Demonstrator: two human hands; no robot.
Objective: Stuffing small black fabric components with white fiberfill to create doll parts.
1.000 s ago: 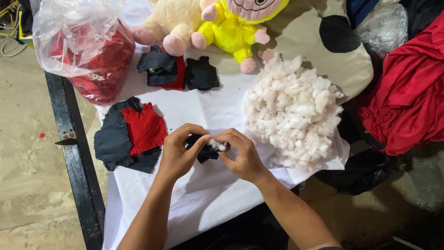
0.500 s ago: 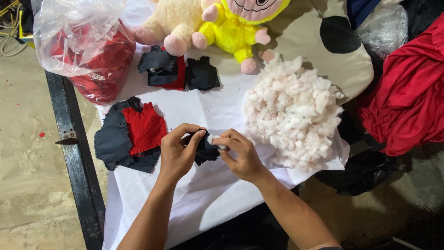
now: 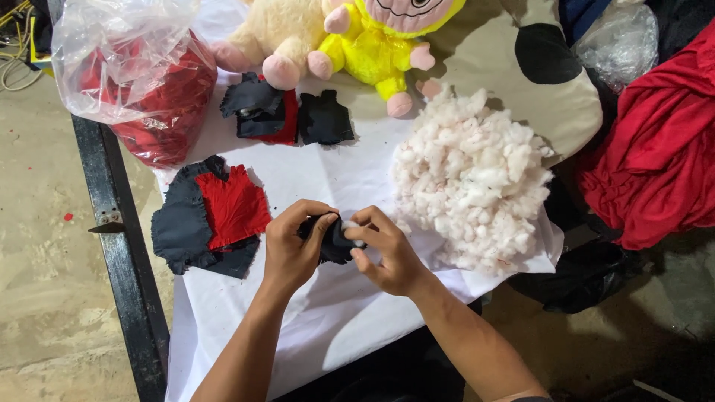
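White cloth (image 3: 328, 313) covered the worktable, with a heap of fluffy white stuffing (image 3: 473, 179) lying just right of the hands. The left hand (image 3: 294, 249) pinched a small dark fabric pouch (image 3: 333, 240) open while the right hand (image 3: 387, 253) closed its fingertips on a tuft of white filling (image 3: 350, 225) at its mouth. Judging by the flat dark and red fabric pieces (image 3: 212, 216) waiting nearby and the large heap, most stuffing work looked undone.
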